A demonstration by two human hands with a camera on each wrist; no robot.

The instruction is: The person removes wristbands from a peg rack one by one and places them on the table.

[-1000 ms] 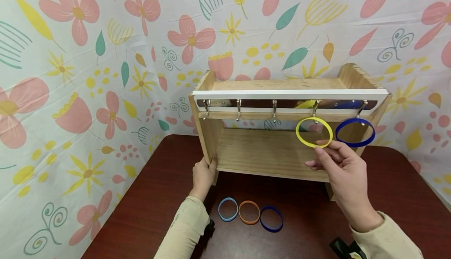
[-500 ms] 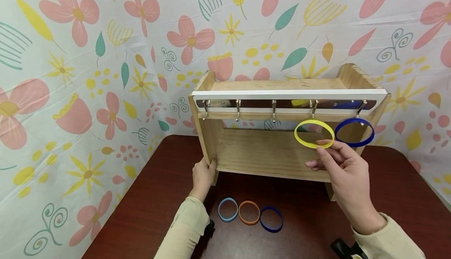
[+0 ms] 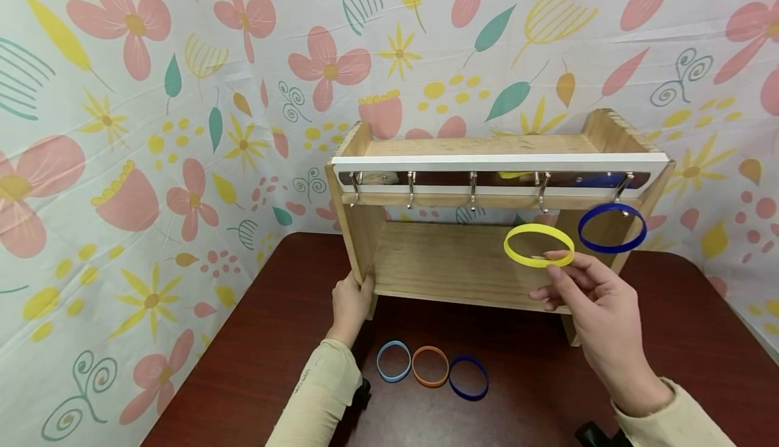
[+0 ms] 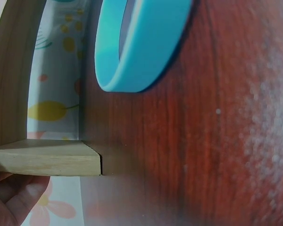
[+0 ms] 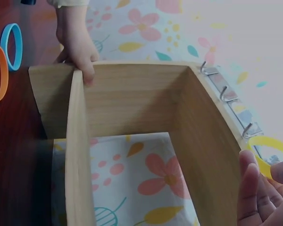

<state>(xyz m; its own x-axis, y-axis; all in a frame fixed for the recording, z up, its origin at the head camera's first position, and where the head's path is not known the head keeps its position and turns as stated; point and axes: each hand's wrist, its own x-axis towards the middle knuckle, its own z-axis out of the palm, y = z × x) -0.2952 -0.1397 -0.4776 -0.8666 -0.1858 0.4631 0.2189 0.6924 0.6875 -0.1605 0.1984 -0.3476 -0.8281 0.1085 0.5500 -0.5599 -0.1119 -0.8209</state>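
My right hand (image 3: 599, 318) pinches a yellow silicone wristband (image 3: 538, 228) between thumb and fingers. The band is held slightly below the fourth metal hook (image 3: 544, 193) of the rack, apart from it. Another wristband, dark blue (image 3: 599, 247), hangs on the rightmost hook. Low on the left, my left hand (image 3: 349, 305) grips the side panel of the small wooden shelf (image 3: 450, 264). In the left wrist view its fingers (image 4: 26, 197) lie behind the panel's lower end, partly hidden by the wood.
On the dark red table (image 3: 255, 345), before the shelf, lie a light blue wristband (image 3: 392, 379), an orange one (image 3: 430, 385) and a dark blue one (image 3: 468, 397). A white hook rail (image 3: 444, 163) runs along the shelf's upper front. Flowered cloth (image 3: 201, 115) hangs behind.
My right hand has lowered the yellow wristband away from the fourth hook, and the band tilts flatter. The left hand and the other wristbands have stayed put.
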